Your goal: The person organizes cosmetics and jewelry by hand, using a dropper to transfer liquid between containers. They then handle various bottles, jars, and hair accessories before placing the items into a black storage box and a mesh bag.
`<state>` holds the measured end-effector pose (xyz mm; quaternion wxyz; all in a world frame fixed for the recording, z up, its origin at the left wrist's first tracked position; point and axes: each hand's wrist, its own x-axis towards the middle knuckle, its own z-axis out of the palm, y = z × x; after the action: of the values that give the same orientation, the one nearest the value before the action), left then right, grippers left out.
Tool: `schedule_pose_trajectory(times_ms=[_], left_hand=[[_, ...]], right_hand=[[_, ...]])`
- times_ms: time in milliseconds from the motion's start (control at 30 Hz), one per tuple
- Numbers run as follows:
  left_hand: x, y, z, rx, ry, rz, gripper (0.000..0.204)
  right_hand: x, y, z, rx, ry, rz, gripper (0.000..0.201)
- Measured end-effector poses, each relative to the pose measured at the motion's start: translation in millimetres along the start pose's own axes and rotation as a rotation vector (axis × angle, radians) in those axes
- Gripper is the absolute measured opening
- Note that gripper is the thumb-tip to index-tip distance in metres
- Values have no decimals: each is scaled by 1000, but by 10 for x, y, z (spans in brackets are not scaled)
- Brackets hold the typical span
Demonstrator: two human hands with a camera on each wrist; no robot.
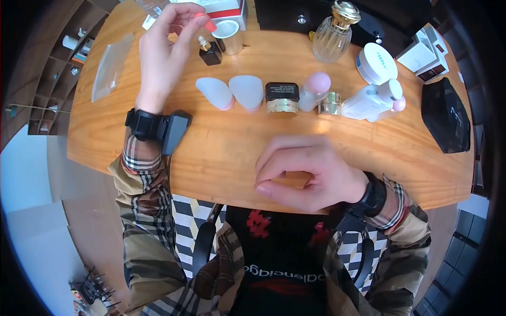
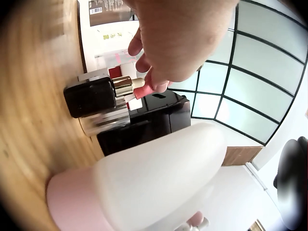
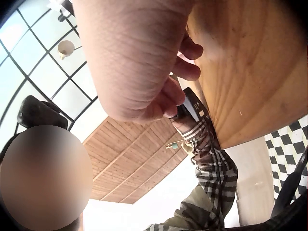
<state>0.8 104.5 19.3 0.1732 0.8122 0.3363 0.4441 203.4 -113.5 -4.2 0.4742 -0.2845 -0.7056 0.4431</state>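
Observation:
My left hand (image 1: 164,55) reaches to the far left of the table and pinches a small coral-red tapered piece (image 1: 207,22) between thumb and fingers. Close beside that piece are a pale cup (image 1: 232,43) and a small dark bottle (image 1: 211,55) with a gold neck. In the left wrist view the coral-red piece (image 2: 143,91) overlaps the pale tip above the bottle's gold neck (image 2: 123,85). My right hand (image 1: 316,174), its fingers loosely curled and holding nothing, is at the table's near edge. The right wrist view shows its fingers (image 3: 186,70) beside the wooden tabletop.
Across the table's middle stand two frosted bottles (image 1: 246,90), a black-and-gold jar (image 1: 282,98), a pink-topped bottle (image 1: 316,87) and white bottles (image 1: 363,102). Behind are a perfume bottle (image 1: 332,42) and a white tub (image 1: 376,64). A black pouch (image 1: 447,116) lies right, a plastic bag (image 1: 110,68) left.

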Motion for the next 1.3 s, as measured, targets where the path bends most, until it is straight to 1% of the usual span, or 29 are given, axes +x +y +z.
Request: schedule_pose_trajectory(times_ms=[133, 233, 300, 333, 400, 433, 533, 567, 633, 700, 767, 833, 900, 1133, 1200, 1300], left_hand=[[10, -68, 23, -55, 19, 26, 23], [-15, 8, 35, -79, -5, 0, 23], [-6, -38, 32, -7, -1, 92, 22], [-9, -37, 29, -9, 0, 92, 22], [-3, -35, 22, 79, 5, 67, 18], [3, -32, 22, 79, 4, 67, 18], [-14, -33, 24, 83, 24, 78, 18], [-12, -46, 24, 80, 36, 94, 17], [-3, -56, 37, 74, 54, 114, 17], [-16, -52, 47, 55, 66, 131, 16], [-18, -12, 28, 79, 44, 111, 16], [-27, 24, 26, 100, 29, 95, 16], [-24, 43, 32, 80, -1, 51, 17], [-21, 40, 44, 56, -16, 78, 18], [-24, 31, 48, 42, -31, 46, 18], [-20, 21, 58, 30, -31, 49, 18]], right_hand=[[6, -27, -24, -34, 4, 13, 8], [5, -8, -5, -33, 13, -4, 7], [5, -12, -10, -37, 9, 6, 7], [7, -23, -18, -44, 5, 12, 7], [5, -48, -50, -48, -21, 41, 7], [0, -50, -56, -47, -45, 73, 8], [-15, -40, -49, -48, -51, 87, 8], [-15, -35, -37, -48, -50, 89, 8], [6, -21, -18, -30, 8, 19, 7], [6, -52, -56, -36, -22, 52, 7], [-5, -39, -35, -32, -52, 92, 9], [8, -12, -11, -42, 8, 16, 7], [6, -25, -12, -39, 7, 22, 7], [5, -18, -15, -46, 3, 18, 7], [17, -11, -10, -46, 11, 2, 7], [7, 5, -2, -42, 11, -2, 8]])
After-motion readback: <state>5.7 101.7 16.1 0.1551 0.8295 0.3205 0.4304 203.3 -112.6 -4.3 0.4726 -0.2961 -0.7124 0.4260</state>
